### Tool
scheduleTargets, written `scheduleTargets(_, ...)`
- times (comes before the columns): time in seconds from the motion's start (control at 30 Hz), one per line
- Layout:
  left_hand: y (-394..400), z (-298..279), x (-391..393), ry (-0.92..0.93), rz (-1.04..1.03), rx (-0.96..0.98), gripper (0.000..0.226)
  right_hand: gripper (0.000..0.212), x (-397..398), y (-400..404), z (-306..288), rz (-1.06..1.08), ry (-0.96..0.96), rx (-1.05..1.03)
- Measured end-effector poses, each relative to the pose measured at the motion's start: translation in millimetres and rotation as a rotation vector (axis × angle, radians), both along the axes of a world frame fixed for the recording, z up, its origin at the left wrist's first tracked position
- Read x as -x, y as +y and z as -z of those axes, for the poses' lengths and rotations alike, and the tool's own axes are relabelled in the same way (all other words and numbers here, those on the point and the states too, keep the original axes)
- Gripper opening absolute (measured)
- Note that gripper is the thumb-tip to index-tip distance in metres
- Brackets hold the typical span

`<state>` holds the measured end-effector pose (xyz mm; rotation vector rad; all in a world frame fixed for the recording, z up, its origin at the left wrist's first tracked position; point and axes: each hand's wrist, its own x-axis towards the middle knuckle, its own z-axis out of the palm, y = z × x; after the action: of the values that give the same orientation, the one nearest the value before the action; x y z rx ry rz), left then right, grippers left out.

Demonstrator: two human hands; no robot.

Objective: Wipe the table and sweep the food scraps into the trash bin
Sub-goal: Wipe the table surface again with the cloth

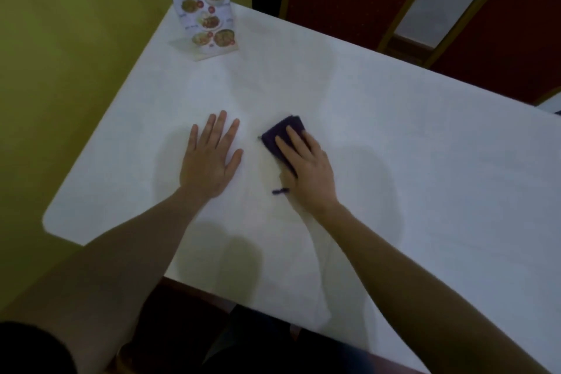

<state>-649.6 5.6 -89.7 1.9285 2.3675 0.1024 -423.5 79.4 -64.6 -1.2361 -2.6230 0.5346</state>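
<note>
A white table (379, 118) fills most of the view. A folded dark purple cloth (279, 135) lies on it near the middle, with a loose thread trailing toward me. My right hand (306, 167) presses flat on the cloth, fingers straight over its top. My left hand (211, 158) rests palm down on the bare tabletop just left of the cloth, fingers spread. I see no food scraps and no trash bin.
A standing menu card (206, 12) in a clear holder sits at the table's far left corner. A yellow-green wall (60, 55) runs along the left edge. Red chairs with gold frames (501, 24) stand behind the far side.
</note>
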Motion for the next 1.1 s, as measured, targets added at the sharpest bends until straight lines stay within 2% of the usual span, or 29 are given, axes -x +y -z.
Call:
scheduleTargets(0.1, 1, 1, 1, -0.003, 0.001, 0.002, 0.063, 0.056, -51, -18, 2, 0.024, -0.009, -0.031)
scheduleTargets(0.27, 2, 1, 1, 0.001, 0.004, -0.009, 0.062, 0.057, -135, 24, 2, 0.284, 0.011, -0.075)
scheduleTargets(0.4, 4, 2, 1, 0.015, 0.001, -0.006, 0.062, 0.061, -137, 99, -2, 0.545, 0.002, -0.031)
scheduleTargets(0.47, 4, 1, 2, 0.022, 0.002, 0.000, 0.062, 0.059, -113, 137, -3, 0.589, -0.008, -0.046)
scheduleTargets(0.63, 3, 1, 1, 0.029, 0.000, -0.001, 0.062, 0.059, -22, 172, -5, 0.466, -0.058, 0.017)
scheduleTargets(0.8, 2, 1, -1, 0.023, -0.002, 0.011, 0.063, 0.062, 33, 109, -6, 0.054, -0.031, 0.018)
scheduleTargets(0.87, 2, 1, 0, 0.023, -0.005, 0.012, 0.063, 0.061, 21, 77, -3, -0.078, -0.035, 0.003)
scheduleTargets(0.93, 3, 0, 0, 0.018, -0.007, 0.005, 0.063, 0.060, -10, 63, 3, -0.122, -0.035, -0.019)
scheduleTargets(1.1, 4, -3, -1, 0.007, -0.014, -0.025, 0.061, 0.060, -95, 97, 3, 0.094, -0.037, -0.050)
